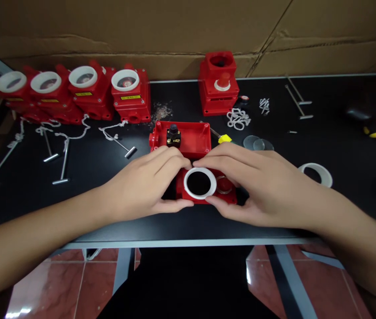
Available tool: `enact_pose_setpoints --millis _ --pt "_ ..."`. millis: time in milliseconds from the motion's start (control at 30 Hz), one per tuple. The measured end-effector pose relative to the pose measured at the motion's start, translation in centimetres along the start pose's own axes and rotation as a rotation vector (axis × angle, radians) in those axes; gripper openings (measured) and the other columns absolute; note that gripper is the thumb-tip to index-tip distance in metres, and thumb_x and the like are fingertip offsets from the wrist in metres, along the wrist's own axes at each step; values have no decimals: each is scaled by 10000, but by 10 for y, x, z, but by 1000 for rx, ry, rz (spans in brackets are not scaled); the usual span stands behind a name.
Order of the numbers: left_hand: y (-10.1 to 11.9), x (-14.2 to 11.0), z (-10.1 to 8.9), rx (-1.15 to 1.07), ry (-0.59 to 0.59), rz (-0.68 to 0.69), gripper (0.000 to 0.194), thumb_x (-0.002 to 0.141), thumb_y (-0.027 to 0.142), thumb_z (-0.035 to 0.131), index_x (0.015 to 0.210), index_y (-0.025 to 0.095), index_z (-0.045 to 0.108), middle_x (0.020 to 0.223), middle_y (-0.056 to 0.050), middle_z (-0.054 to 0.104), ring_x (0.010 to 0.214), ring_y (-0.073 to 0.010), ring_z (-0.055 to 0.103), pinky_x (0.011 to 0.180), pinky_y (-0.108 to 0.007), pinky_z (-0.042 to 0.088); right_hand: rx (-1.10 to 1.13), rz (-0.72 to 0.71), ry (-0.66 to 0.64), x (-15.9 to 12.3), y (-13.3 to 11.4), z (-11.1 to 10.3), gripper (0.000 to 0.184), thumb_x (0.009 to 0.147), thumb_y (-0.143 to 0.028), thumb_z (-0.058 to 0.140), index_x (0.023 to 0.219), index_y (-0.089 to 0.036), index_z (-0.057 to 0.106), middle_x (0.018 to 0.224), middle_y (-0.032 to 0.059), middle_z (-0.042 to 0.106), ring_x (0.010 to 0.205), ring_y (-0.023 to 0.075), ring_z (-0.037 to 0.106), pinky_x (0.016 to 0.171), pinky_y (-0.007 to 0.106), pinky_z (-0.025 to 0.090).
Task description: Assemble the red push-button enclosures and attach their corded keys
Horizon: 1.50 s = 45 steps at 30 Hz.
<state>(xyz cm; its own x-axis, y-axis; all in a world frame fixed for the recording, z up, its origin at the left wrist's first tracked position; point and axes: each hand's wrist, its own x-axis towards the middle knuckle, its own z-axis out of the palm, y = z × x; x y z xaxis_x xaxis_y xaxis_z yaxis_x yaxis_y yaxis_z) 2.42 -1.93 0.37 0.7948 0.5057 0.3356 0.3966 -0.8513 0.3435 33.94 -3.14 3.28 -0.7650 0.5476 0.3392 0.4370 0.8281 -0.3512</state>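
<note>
Both hands are closed around a white ring (200,196), which sits over the round opening of a red cover (231,198) near the front of the bench. My left hand (148,181) grips the ring's left side, thumb in front and fingers behind. From the right, my right hand (254,184) pinches it the same way. Through the ring only black shows. Just behind my fingers lies an open red box (191,135) with a black switch block (174,136) inside.
Several assembled red boxes (131,99) with hammers on white cords stand back left. Another red housing (219,84) stands at the back, near white cord (237,118) and screws (264,105). Clear discs (254,142), a yellow-handled screwdriver (224,138) and a spare white ring (326,176) lie right.
</note>
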Motion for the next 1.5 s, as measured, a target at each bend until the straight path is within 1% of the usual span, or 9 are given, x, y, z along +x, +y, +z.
enact_pose_setpoints --millis 100,367,467,567,633,833,1233,1400,1500 --pt "0 0 2 1 5 1 420 1258 522 800 1435 174 644 1334 -158 831 1208 -339 812 1058 -458 683 -40 0 4 0 0 2 352 1205 -361 717 1492 -158 736 1356 167 875 988 238 858 642 322 618" --pt "-1 -1 0 -18 -1 -8 360 1255 493 792 1420 201 661 1336 -142 836 1216 -332 821 1075 -463 684 -51 41 50 2 -8 11 286 1189 -382 772 1318 -127 764 1194 134 801 868 199 771 601 287 567" --pt "-1 0 -1 -11 -3 -10 367 1247 484 809 1412 193 658 1327 -138 833 1197 -326 819 1075 -451 679 -43 47 17 2 -7 8 331 1178 -377 749 1390 -123 759 1263 164 816 887 223 790 593 305 571" --pt "0 0 -2 7 -13 -12 381 1248 481 814 1423 185 651 1329 -138 828 1204 -329 816 1073 -448 676 -51 58 -18 -1 -5 2 437 1121 -272 663 1511 -99 752 1389 202 827 923 256 834 634 354 635" --pt "1 0 -2 14 -18 -10 387 1251 487 810 1431 185 647 1330 -138 827 1208 -334 814 1063 -448 674 -64 60 -22 -1 -4 -2 472 1071 -201 616 1502 -90 773 1408 204 831 894 251 838 664 374 657" --pt "3 0 -2 29 1 -15 354 1266 468 790 1402 171 653 1295 -133 828 1180 -325 813 1050 -442 668 -115 55 12 -1 -5 -4 338 1070 -165 585 1306 -98 818 1291 184 858 738 202 773 615 347 591" --pt "4 1 -5 17 -3 -25 373 1230 434 856 1407 177 651 1311 -132 836 1224 -329 830 1081 -435 670 -168 57 1 -1 -4 -5 199 1115 -139 578 1062 -156 770 1077 93 821 673 166 719 600 330 536" --pt "4 1 -4 19 -5 -16 364 1243 447 834 1408 175 656 1304 -133 835 1200 -326 823 1072 -435 669 -153 72 -1 -1 -2 -5 177 1142 -122 593 1076 -167 751 1058 68 809 685 148 703 626 315 536" --pt "3 0 -3 24 -12 -23 372 1243 453 828 1423 172 662 1322 -144 837 1190 -333 817 1057 -450 673 -174 80 22 -2 -1 -3 194 1152 -126 602 1228 -148 779 1091 75 822 709 166 720 612 328 520"
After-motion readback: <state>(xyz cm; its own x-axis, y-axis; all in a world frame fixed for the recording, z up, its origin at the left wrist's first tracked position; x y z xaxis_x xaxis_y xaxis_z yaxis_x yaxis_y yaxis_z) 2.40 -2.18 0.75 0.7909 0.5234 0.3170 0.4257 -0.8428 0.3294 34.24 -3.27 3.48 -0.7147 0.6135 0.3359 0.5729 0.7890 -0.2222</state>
